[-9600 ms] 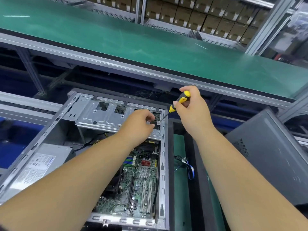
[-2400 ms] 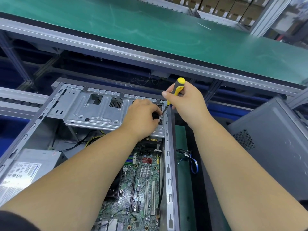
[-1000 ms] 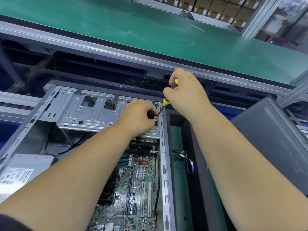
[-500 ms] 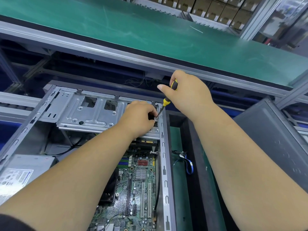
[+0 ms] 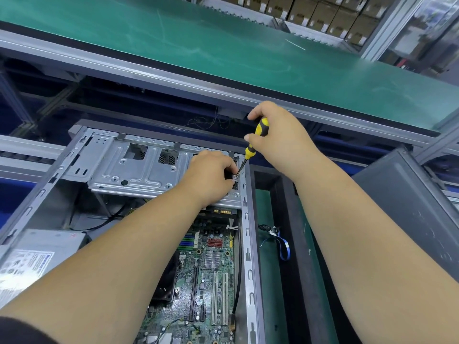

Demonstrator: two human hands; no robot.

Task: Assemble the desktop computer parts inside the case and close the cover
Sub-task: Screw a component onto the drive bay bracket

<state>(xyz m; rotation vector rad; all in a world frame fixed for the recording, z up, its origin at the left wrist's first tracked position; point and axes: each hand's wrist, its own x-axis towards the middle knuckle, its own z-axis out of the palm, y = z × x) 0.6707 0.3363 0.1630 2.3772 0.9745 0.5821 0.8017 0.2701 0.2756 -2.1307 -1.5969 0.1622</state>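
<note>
The open computer case (image 5: 248,234) lies flat in front of me, its green motherboard (image 5: 211,274) exposed. A silver drive cage (image 5: 139,170) spans the far end. My right hand (image 5: 280,140) grips a yellow-and-black screwdriver (image 5: 257,137), whose tip points down at the cage's right corner by the case rail. My left hand (image 5: 211,175) is curled at that same corner, fingertips pinching a small part right at the screwdriver tip; what it holds is hidden by the fingers. A grey power supply (image 5: 37,259) sits at the case's left.
A dark grey side cover (image 5: 412,214) leans at the right. Between it and the case is a black tray (image 5: 278,244) holding a blue cable (image 5: 283,247). A green conveyor belt (image 5: 223,45) runs across above, with stacked cardboard boxes (image 5: 323,13) behind it.
My right hand has shifted on the screwdriver, so more of the yellow handle shows than half a second ago. The tip stays at the cage corner and my left hand holds its place.
</note>
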